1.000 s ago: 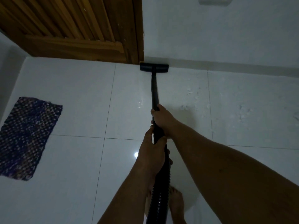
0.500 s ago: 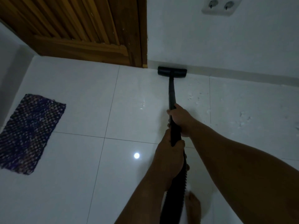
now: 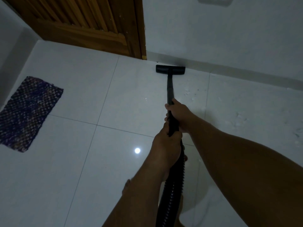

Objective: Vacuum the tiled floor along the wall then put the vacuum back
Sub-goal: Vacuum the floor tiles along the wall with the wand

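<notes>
The black vacuum wand runs from my hands to its flat floor head, which rests on the white tiled floor right against the baseboard of the white wall. My right hand grips the wand higher up. Just behind it, my left hand holds the wand where the ribbed black hose begins. White crumbs and dust lie scattered on the tiles to the right of the wand.
A wooden louvred door stands left of the floor head. A dark woven mat lies on the floor at the left. A wall socket shows at the top edge. My bare foot is beside the hose.
The floor head has slid to the right along the baseboard, away from the door frame. Both hands kept their grip on the wand.
</notes>
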